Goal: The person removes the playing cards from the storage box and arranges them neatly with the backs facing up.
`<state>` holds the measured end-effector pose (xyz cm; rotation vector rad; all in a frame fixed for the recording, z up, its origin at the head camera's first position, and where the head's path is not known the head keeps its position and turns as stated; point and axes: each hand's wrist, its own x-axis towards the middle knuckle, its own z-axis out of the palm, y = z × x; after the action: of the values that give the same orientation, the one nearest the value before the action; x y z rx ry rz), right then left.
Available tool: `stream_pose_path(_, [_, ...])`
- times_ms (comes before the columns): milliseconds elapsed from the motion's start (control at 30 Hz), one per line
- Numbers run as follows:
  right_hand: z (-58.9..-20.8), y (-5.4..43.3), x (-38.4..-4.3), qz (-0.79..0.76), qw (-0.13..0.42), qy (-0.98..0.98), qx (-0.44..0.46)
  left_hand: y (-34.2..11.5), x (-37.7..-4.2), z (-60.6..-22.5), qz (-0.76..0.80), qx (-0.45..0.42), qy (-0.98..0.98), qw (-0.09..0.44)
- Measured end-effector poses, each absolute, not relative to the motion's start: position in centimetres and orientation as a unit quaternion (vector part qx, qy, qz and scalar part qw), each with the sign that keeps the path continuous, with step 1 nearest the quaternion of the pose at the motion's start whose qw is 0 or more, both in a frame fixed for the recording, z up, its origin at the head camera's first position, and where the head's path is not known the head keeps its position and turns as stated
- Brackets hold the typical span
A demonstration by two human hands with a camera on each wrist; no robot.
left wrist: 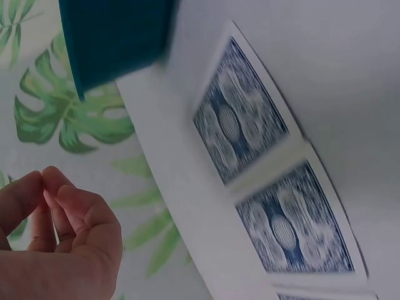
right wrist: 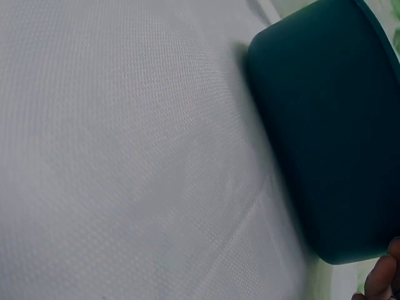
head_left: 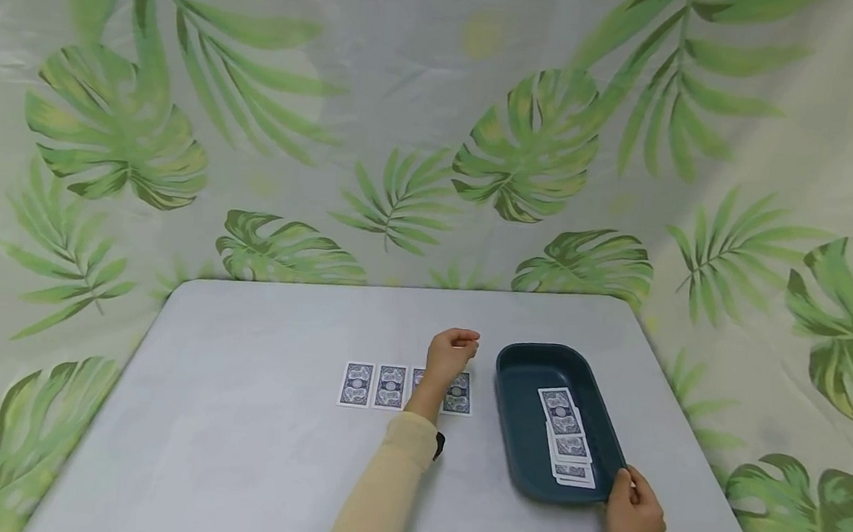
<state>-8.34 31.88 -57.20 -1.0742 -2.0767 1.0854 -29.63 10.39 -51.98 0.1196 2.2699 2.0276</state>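
Several face-down playing cards with blue patterned backs lie in a row on the table. Over the right part of that row reaches the left hand, partly covering one card with its forearm. In the left wrist view its curled fingers meet the thumb tip, with nothing visible between them. The right hand pinches the near right corner of a dark teal tray, its thumb on the rim. Inside the tray, more playing cards overlap in a loose stack, backs up.
A white cloth covers the table, whose far edge meets a leaf-patterned curtain. The tray stands to the right of the card row, near the table's right edge. A dark band sits on the left wrist.
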Motion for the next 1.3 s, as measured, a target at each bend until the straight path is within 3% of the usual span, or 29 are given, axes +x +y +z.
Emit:
stream_pose_path(367, [-57.3, 31.8, -8.4, 0.399, 0.29, -0.775, -0.394, 15.5, -28.2, -51.4, 0.668, 0.091, 0.731, 0.103])
stream_pose_path(633, [-57.1, 31.9, -8.2, 0.393, 0.3, -0.774, -0.395, 19.8, -26.7, -51.3, 0.622, 0.152, 0.761, 0.107])
stream_pose_path(1300, [-57.3, 32.0, -8.4, 0.377, 0.305, -0.786, -0.384, 23.1, -26.3, -56.0, 0.504, 0.119, 0.852, 0.073])
